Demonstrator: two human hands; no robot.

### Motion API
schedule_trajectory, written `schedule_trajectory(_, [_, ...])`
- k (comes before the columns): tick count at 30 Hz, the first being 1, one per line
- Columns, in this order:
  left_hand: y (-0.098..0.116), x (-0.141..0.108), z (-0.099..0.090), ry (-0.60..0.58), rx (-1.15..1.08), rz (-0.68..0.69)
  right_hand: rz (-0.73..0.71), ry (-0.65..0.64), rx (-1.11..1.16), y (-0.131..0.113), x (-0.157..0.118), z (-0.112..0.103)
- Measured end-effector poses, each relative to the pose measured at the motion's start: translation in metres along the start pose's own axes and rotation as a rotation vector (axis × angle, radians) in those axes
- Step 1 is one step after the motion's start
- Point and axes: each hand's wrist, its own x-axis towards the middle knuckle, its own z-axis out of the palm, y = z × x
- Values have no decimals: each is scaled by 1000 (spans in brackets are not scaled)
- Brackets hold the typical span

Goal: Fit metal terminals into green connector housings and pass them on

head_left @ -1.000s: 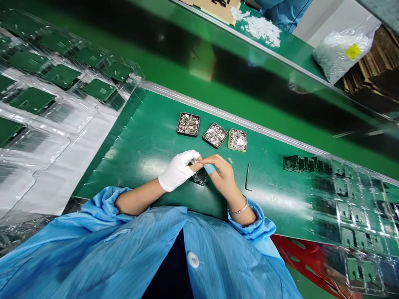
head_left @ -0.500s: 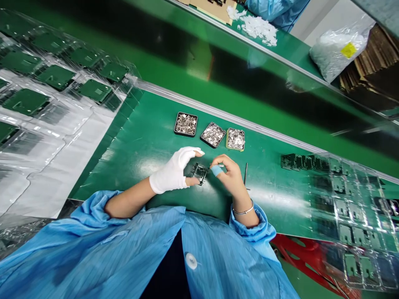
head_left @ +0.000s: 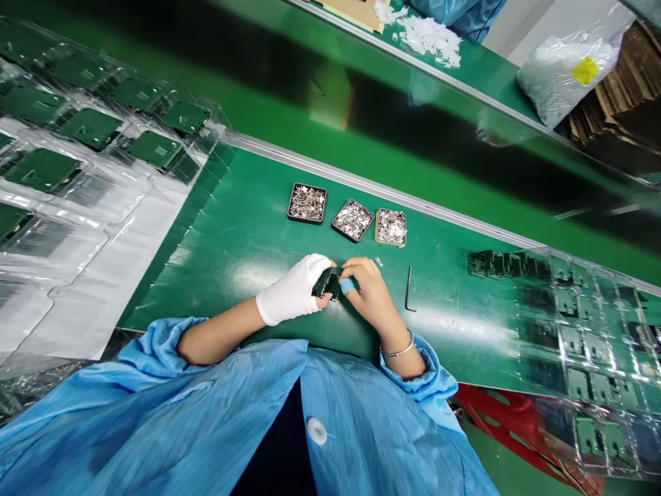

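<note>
My left hand (head_left: pixel 293 293), in a white glove with bare fingertips, grips a small green circuit board (head_left: pixel 325 282) tilted above the bench. At the board's right edge, the thumb and fingers of my right hand (head_left: pixel 369 293) are pinched together. Blue tape wraps a digit of that hand; whatever sits between its fingertips is hidden. A tiny metal piece (head_left: pixel 379 262) lies on the bench just beyond my right knuckles. To the right of that hand lies a black hex key (head_left: pixel 410 289).
Beyond my hands stand a left tray (head_left: pixel 307 203), a middle tray (head_left: pixel 353 220) and a right tray (head_left: pixel 391 227) of small metal parts. Clear plastic trays (head_left: pixel 589 358) with boards are at right; green boards (head_left: pixel 93 127) in plastic packs lie left. A raised shelf edge (head_left: pixel 361 180) runs behind.
My left fingers have closed around the circuit board, which is now lifted and tilted. My right hand has moved left to meet it. The small metal piece now shows uncovered on the bench.
</note>
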Motion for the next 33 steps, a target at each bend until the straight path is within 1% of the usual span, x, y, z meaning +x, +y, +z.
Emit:
schedule_trajectory(3, [0,-1,-1,-26,63,-10,71,15,-36,-1,-2,6])
schedule_trajectory(5, [1,0,-4,-44,65,-30,113,9,-40,-2,-3,9])
schedule_trajectory(7, [4,2,-9,-66,34,-62,124,-3,-46,-4,-4,10])
schedule_trajectory(9, [9,5,-16,-101,53,-106,114,-15,-66,-7,-4,11])
schedule_trajectory(12, [19,13,-26,-168,222,-136,93,-32,-115,-14,-3,12])
schedule_trajectory(14, [24,17,-29,-213,339,-114,77,-48,-135,-18,-3,13])
schedule_trajectory(17, [29,21,-29,-259,453,-67,61,-67,-151,-21,-2,14])
schedule_trajectory(23, [28,19,-26,-203,577,2,99,-111,-217,-27,3,13])
schedule_trajectory(27, [28,21,-25,-201,590,3,148,-108,-235,-31,5,13])
schedule_trajectory(30, [26,22,-27,-233,537,-25,176,-93,-221,-31,5,12])
schedule_trajectory(31, [25,22,-28,-227,494,-43,195,-73,-218,-30,4,11])
schedule_trajectory(33, [23,19,-29,-171,377,-87,252,2,-219,-25,2,8])
